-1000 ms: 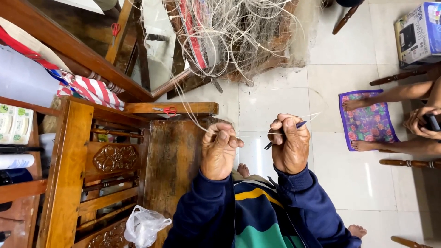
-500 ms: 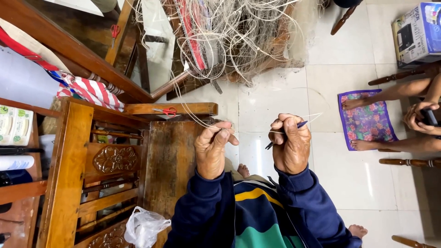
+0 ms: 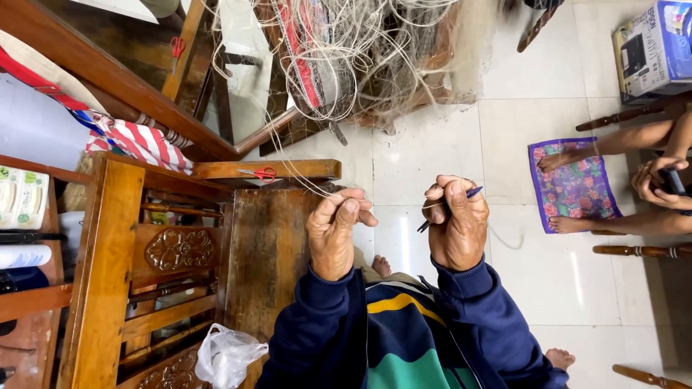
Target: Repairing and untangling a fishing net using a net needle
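needle (image 3: pixel 445 209) mostly hidden, carton (image 3: pixel 654 49) cropped

1. The left hand (image 3: pixel 333 232) now sits a touch higher and nearer the right hand (image 3: pixel 455 225) than a second ago; the gap between them is narrower.
2. The left fingers (image 3: pixel 349 209), spread loosely before, are now bunched over the thin line (image 3: pixel 303 184), thumb pressed to forefinger.
3. The dark needle (image 3: pixel 447 209) in the right hand tilts less steeply; its blue tip pokes out just past the knuckles.
4. The line between both hands looks shorter.
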